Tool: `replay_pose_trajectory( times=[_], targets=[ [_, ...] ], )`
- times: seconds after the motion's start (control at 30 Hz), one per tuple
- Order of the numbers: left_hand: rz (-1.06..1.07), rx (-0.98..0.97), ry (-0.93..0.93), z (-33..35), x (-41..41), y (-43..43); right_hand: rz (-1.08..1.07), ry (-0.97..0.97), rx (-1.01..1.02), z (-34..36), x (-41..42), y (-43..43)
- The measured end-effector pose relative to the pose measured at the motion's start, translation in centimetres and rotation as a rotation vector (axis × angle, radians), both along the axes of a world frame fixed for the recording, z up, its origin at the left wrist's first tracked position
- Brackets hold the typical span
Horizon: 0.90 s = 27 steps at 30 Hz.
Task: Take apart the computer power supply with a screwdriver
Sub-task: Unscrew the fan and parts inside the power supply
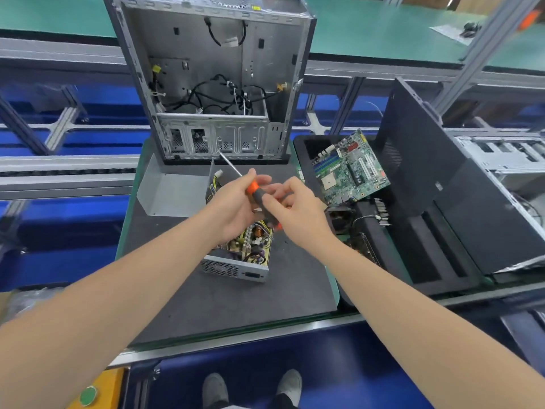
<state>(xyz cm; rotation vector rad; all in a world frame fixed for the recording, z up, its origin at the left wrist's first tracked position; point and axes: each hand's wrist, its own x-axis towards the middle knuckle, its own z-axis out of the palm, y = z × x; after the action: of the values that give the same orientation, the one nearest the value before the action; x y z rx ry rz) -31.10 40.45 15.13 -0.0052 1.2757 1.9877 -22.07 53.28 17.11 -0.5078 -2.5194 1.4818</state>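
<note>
Both hands meet on the screwdriver above the mat. The left hand is curled round the orange collar at the front of the handle, with the thumb lying along the top. The right hand pinches the dark grip just behind it with bent fingers. The orange butt of the handle pokes out beneath the right fingers. The metal shaft runs up and away from the left fingertips, and its tip lies in front of the lower edge of the computer case; whether it touches the case cannot be told.

Directly under the fingers sits the power supply, an open metal box with its circuit board and coloured wires showing. Its bent grey cover lies on the mat beyond and to the left of the left fingers, apart from the box.

The case stands upright past the fingertips, its side open, with loose black cables inside. To the right of the right fingers is a black bin holding a green motherboard tilted against other dark parts. A black side panel leans further right.

Bare mat lies on the near side of the power supply, as far as the table's front edge.
</note>
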Motion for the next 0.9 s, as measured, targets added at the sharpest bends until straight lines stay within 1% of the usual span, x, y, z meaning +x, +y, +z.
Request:
replay_pose_trajectory(
  times=[0.07, 0.13, 0.17, 0.23, 0.3, 0.33, 0.37, 0.43, 0.5, 0.57, 0.67, 0.73, 0.83, 0.9],
  targets=[
    [-0.062, -0.107, 0.099, -0.1, -0.3, 0.2, 0.034, -0.032, -0.068, -1.1, 0.3, 0.1],
    [-0.119, -0.242, 0.261, 0.2, -0.8, -0.1, 0.098, -0.057, -0.134, -1.9, 0.3, 0.2],
    [-0.146, -0.329, 0.366, 0.5, -1.1, -0.3, 0.126, -0.08, -0.13, -2.1, 0.3, 0.4],
    [-0.22, -0.561, 0.674, 1.3, -1.9, -0.7, 0.166, -0.149, -0.034, -2.5, 0.4, 0.9],
    [-0.349, -0.837, 1.055, 1.7, -2.7, -1.1, 0.19, -0.22, 0.101, -3.0, 0.5, 1.6],
    [-0.42, -0.959, 1.208, 1.7, -2.9, -1.2, 0.208, -0.256, 0.166, -3.4, 0.6, 1.9],
    [-0.49, -1.042, 1.305, 1.5, -2.9, -1.3, 0.233, -0.297, 0.221, -3.7, 0.7, 2.1],
    [-0.605, -1.121, 1.357, 0.6, -2.4, -1.3, 0.292, -0.381, 0.274, -4.4, 1.0, 2.3],
    [-0.671, -1.204, 1.386, -0.7, -1.8, -1.3, 0.341, -0.435, 0.293, -5.3, 1.2, 2.1],
    [-0.683, -1.253, 1.455, -2.0, -1.4, -1.3, 0.368, -0.466, 0.307, -6.2, 1.3, 1.9],
    [-0.652, -1.263, 1.51, -3.4, -0.7, -1.4, 0.394, -0.489, 0.309, -7.3, 1.2, 1.6],
    [-0.635, -1.272, 1.5, -3.8, -0.4, -1.5, 0.396, -0.477, 0.331, -7.9, 1.2, 1.3],
    [-0.615, -1.272, 1.421, -4.1, -0.3, -1.8, 0.366, -0.452, 0.384, -8.6, 1.1, 0.8],
    [-0.611, -1.273, 1.402, -4.2, -0.3, -1.8, 0.344, -0.444, 0.411, -9.0, 1.2, 0.3]
  ],
)
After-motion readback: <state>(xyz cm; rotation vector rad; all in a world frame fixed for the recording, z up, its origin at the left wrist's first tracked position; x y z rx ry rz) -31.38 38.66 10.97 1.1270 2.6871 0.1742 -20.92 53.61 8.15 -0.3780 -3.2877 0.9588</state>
